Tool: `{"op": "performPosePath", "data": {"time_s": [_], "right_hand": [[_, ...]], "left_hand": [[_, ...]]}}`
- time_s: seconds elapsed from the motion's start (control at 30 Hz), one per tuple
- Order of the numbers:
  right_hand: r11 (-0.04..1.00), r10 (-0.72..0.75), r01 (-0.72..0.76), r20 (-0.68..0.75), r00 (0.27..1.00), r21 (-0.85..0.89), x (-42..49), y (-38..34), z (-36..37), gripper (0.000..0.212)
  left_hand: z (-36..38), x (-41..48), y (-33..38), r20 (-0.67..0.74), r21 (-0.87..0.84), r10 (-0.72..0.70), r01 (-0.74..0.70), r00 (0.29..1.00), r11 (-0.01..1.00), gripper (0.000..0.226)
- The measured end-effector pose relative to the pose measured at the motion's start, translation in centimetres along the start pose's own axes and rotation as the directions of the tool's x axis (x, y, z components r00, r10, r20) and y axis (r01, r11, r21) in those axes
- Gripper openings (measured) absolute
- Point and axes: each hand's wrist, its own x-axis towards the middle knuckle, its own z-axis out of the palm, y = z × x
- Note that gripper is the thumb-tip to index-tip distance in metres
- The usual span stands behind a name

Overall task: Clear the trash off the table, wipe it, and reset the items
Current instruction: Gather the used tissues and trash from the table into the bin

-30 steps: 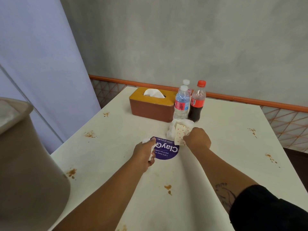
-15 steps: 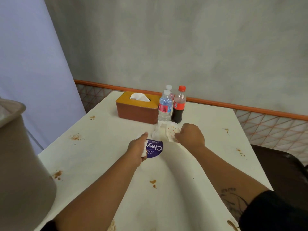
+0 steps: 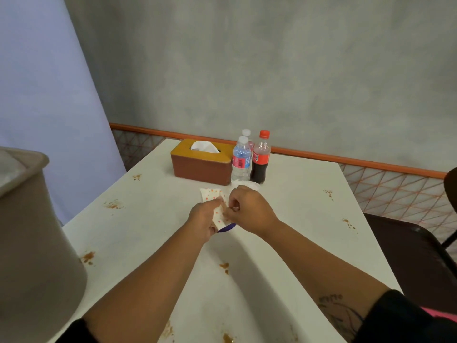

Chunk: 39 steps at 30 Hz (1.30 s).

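Fingers of left hand (image 3: 204, 219) and right hand (image 3: 249, 212) pinched the dotted wrapper (image 3: 211, 194) above the table (image 3: 296, 219) — tissue box (image 3: 201, 164) and bottles (image 3: 247, 159) crowded its far edge; I saw open stained surface left and right.

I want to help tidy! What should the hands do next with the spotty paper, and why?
Probably lift the gathered trash toward the beige container at the left. The left hand and right hand both pinch the spotty paper over the purple disc, and the brown stains need a cleared table for wiping.

Eatery, tissue box (image 3: 201, 164), bottled drinks (image 3: 259, 164) (stained table (image 3: 296, 219))
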Motion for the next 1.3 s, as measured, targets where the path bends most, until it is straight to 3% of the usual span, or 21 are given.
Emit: {"op": "performPosePath", "data": {"time_s": [0.1, 0.2, 0.27, 0.37, 0.47, 0.63, 0.83, 1.07, 1.3], "right_hand": [[0.998, 0.029, -0.031, 0.039, 0.999, 0.062, 0.4, 0.1, 0.7, 0.013], [0.992, 0.128, -0.128, -0.050, 0.990, 0.018, 1.4, 1.0, 1.5, 0.018], [0.974, 0.225, -0.227, -0.076, 0.971, -0.012, 2.4, 2.0, 2.1, 0.030], [0.931, 0.350, -0.346, 0.017, 0.937, -0.119, 4.4, 4.1, 3.4, 0.062], [0.900, 0.415, -0.396, 0.083, 0.906, -0.184, 6.3, 5.5, 4.2, 0.074], [0.898, 0.402, -0.370, 0.105, 0.909, -0.239, 8.8, 6.4, 5.7, 0.070], [0.872, 0.425, -0.400, 0.031, 0.905, -0.283, 10.5, 6.1, 7.2, 0.069], [0.817, 0.418, -0.386, -0.022, 0.908, -0.428, 10.9, 6.6, 7.3, 0.034], [0.911, 0.268, -0.351, -0.334, 0.903, -0.215, 9.2, 4.3, 5.5, 0.027]], "left_hand": [[-1.4, 0.0, 0.1, -0.084, 0.059, 0.030, -0.025, 0.996, 0.998, 0.040], [-2.6, -0.2, 0.3, -0.146, 0.100, 0.057, -0.043, 0.988, 0.994, 0.039], [-3.4, -0.3, 0.4, -0.162, 0.113, 0.063, -0.045, 0.985, 0.993, 0.037], [-4.4, -0.3, 0.6, -0.157, 0.117, 0.064, -0.045, 0.985, 0.992, 0.034], [-5.3, 0.1, 1.0, -0.147, 0.118, 0.061, -0.044, 0.987, 0.992, 0.033], [-6.7, 1.3, 1.3, -0.172, 0.155, 0.064, -0.037, 0.983, 0.987, 0.034], [-7.6, 2.2, 1.1, -0.192, 0.207, 0.063, -0.023, 0.979, 0.978, 0.035], [-7.8, 2.4, 1.1, -0.224, 0.286, 0.063, 0.004, 0.973, 0.958, 0.041], [-7.1, 2.0, 1.7, -0.183, 0.249, 0.073, -0.025, 0.980, 0.968, 0.034]]}}
